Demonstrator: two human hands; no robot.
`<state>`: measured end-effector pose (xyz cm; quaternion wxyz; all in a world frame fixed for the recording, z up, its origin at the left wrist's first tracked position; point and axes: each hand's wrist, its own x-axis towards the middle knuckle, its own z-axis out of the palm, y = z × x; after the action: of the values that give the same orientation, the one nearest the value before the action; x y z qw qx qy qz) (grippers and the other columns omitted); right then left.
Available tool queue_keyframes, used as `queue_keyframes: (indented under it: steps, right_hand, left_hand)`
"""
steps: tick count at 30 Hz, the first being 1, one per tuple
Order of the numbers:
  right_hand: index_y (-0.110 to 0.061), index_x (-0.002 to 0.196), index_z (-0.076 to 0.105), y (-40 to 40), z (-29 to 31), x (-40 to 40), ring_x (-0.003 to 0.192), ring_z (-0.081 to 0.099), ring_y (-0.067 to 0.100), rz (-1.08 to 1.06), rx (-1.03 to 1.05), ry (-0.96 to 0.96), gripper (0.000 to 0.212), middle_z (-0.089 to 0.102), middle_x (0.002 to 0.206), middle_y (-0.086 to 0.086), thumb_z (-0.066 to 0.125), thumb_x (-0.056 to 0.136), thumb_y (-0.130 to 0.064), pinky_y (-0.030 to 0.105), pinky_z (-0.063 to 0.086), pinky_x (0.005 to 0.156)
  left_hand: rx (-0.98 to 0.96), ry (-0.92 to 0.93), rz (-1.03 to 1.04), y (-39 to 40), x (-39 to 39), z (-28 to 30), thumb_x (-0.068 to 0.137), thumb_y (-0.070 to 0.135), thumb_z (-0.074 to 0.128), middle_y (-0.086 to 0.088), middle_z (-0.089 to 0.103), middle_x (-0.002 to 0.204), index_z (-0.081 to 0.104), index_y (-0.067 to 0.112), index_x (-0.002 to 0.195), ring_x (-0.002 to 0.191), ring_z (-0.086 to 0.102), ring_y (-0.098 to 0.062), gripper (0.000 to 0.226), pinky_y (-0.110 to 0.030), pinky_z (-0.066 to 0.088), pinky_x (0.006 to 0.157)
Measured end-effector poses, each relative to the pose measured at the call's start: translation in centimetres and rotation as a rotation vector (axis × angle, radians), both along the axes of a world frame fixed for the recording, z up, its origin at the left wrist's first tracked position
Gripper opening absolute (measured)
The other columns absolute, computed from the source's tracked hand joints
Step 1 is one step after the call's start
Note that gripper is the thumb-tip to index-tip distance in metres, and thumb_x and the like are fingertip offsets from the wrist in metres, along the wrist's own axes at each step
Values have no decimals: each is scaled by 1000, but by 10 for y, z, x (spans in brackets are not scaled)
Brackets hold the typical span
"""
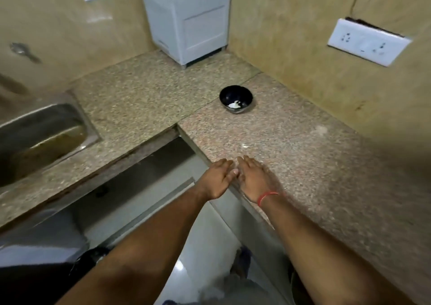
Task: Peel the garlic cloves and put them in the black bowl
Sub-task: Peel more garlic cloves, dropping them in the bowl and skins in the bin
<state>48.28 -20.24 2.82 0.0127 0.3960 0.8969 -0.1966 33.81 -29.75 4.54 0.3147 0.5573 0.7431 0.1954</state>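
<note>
The black bowl (236, 99) stands on the granite counter (303, 155), far from my hands, with a few white peeled garlic cloves (235, 105) inside. My left hand (215, 179) and my right hand (253, 176) lie side by side at the counter's front edge, palms down, fingers stretched out and thumbs almost touching. Nothing shows in either hand, and what lies beneath the palms is hidden. A small white scrap (245, 145) lies on the counter just beyond my fingertips. My right wrist wears a red thread (265, 197).
A steel sink (44, 137) is set in the counter at the left. A white box-shaped appliance (186, 22) stands in the back corner. A socket panel (368, 41) is on the right wall. The floor (210, 253) lies below the counter edge.
</note>
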Motion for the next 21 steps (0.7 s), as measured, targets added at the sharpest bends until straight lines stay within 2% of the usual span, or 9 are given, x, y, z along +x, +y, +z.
queue_keyframes:
  steps: [3, 6, 7, 11, 14, 18, 21]
  right_hand:
    - [-16, 158, 32, 38, -13, 26, 150, 32, 31, -29, -32, -6, 62, 34, 163, 12, 46, 98, -18, 42, 31, 122]
    - [-17, 152, 43, 68, -17, 43, 136, 49, 32, -66, -75, 3, 62, 50, 151, 11, 56, 91, -15, 37, 43, 113]
    - [-18, 150, 47, 77, -19, 48, 131, 54, 31, -84, -83, 4, 62, 55, 146, 10, 58, 89, -12, 36, 46, 109]
    - [-17, 138, 63, 108, -32, 55, 118, 60, 29, -140, -87, -1, 47, 65, 129, 9, 61, 92, -9, 35, 52, 99]
    - [-20, 127, 71, 126, -43, 50, 111, 63, 26, -161, -100, 22, 37, 67, 121, 6, 64, 93, -9, 33, 53, 99]
    - [-24, 120, 75, 137, -52, 38, 104, 67, 23, -195, -109, 41, 30, 69, 118, 2, 67, 93, -14, 32, 56, 96]
    - [-26, 104, 78, 142, -58, 30, 94, 66, 24, -199, -78, 7, 26, 67, 105, -1, 66, 88, -9, 28, 54, 79]
  left_hand:
    - [-59, 30, -25, 45, 21, -11, 106, 46, 44, -16, 59, 129, 51, 7, 142, 120, 54, -33, 54, -37, 42, 105]
    - [-152, 66, -6, 81, 33, -30, 85, 40, 58, -16, 60, 122, 53, 7, 138, 114, 57, -34, 63, -39, 48, 100]
    - [-179, 75, 2, 90, 37, -33, 80, 35, 61, -16, 60, 123, 53, 8, 138, 116, 58, -35, 64, -40, 50, 99]
    - [-207, 116, 26, 112, 41, -46, 82, 18, 67, -19, 50, 146, 39, 6, 151, 134, 46, -38, 75, -42, 45, 110]
    - [-220, 129, 44, 123, 42, -54, 83, 10, 64, -18, 47, 148, 38, 4, 151, 137, 42, -38, 73, -43, 43, 112]
    - [-199, 162, 89, 135, 38, -59, 81, 7, 64, -17, 44, 149, 33, 6, 156, 137, 40, -35, 82, -41, 43, 112]
    - [-189, 171, 97, 142, 34, -61, 79, 4, 62, -15, 47, 143, 33, 7, 156, 134, 42, -34, 82, -40, 43, 111]
